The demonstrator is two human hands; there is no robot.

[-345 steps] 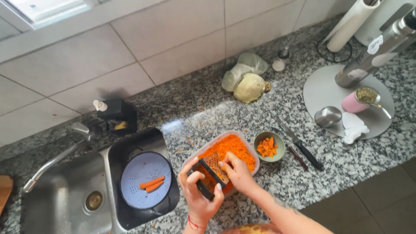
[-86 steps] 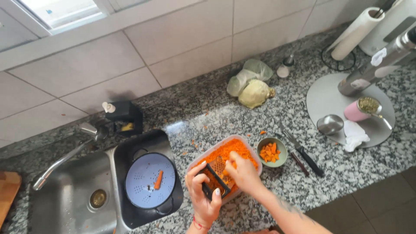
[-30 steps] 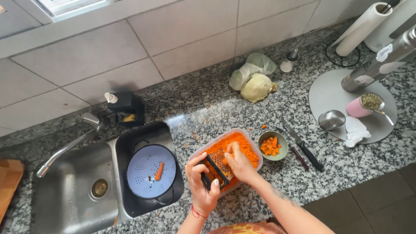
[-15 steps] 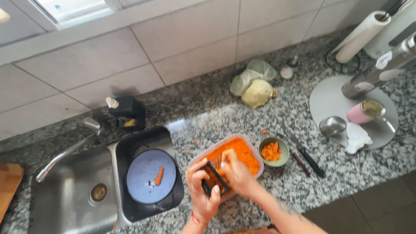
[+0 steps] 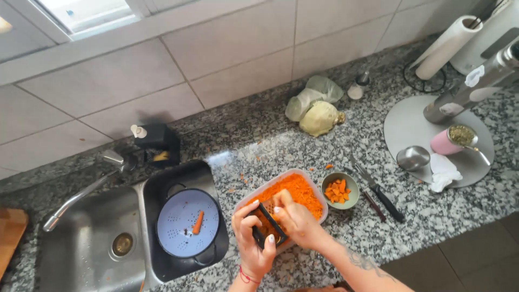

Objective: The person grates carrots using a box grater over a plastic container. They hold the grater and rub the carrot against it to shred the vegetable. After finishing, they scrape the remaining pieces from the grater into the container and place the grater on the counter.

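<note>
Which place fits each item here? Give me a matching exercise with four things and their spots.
Things:
1. whole carrot
2. chopped carrot pieces
3. grated carrot
4. paper towel roll

Places:
A. in the clear plastic tub
B. upright by the wall at far right
C. in the small green bowl
D. on the pale blue colander in the sink

Pairs: 1-D, 2-C, 3-A, 4-B
</note>
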